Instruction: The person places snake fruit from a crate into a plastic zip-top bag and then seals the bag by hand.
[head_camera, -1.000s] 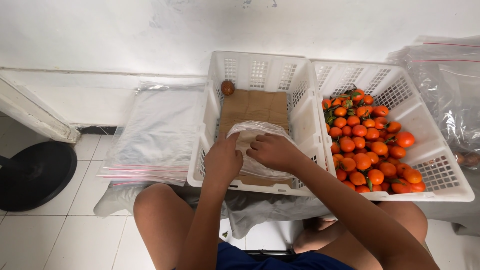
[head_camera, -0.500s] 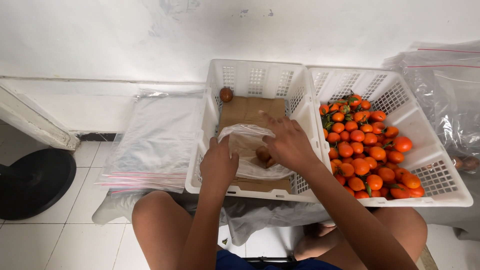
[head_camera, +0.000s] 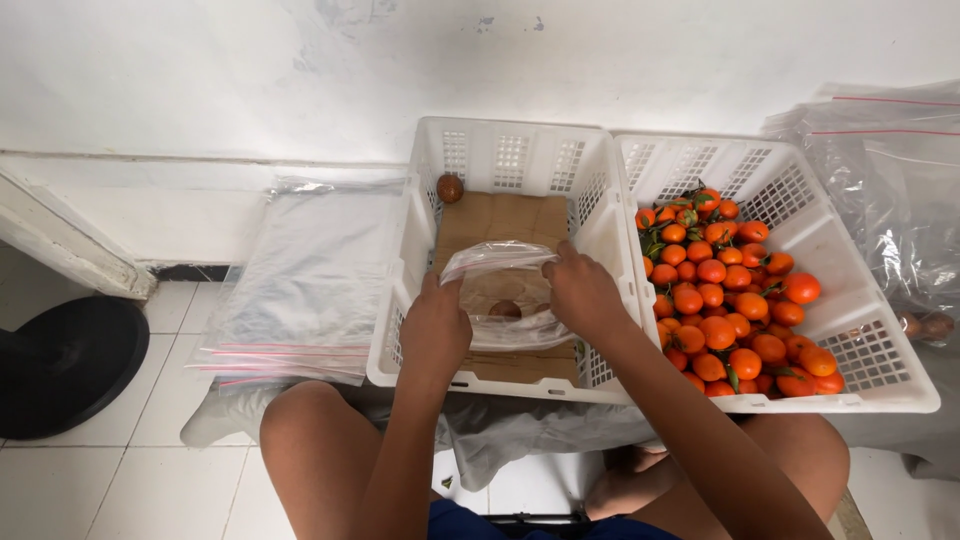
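My left hand (head_camera: 435, 330) and my right hand (head_camera: 583, 292) each grip one side of a clear plastic bag (head_camera: 500, 275), holding its mouth apart. The bag lies inside the left white crate (head_camera: 500, 150), on a brown cardboard sheet (head_camera: 500, 218). A round brownish fruit (head_camera: 505, 309) shows through the bag's plastic. Another lone brownish fruit (head_camera: 449, 188) sits in the crate's far left corner. The right white crate (head_camera: 860, 340) holds several small orange tangerines (head_camera: 725, 300), right beside my right hand.
A stack of flat clear bags (head_camera: 300, 280) lies to the left of the crates. More clear bags (head_camera: 890, 190) pile up at the right. A black round object (head_camera: 60, 360) stands on the tiled floor at left. A white wall runs behind. My knees are under the crates.
My right hand came out of the bag and now grips its right edge. A fruit now lies inside the bag. The left hand keeps its hold on the left edge.
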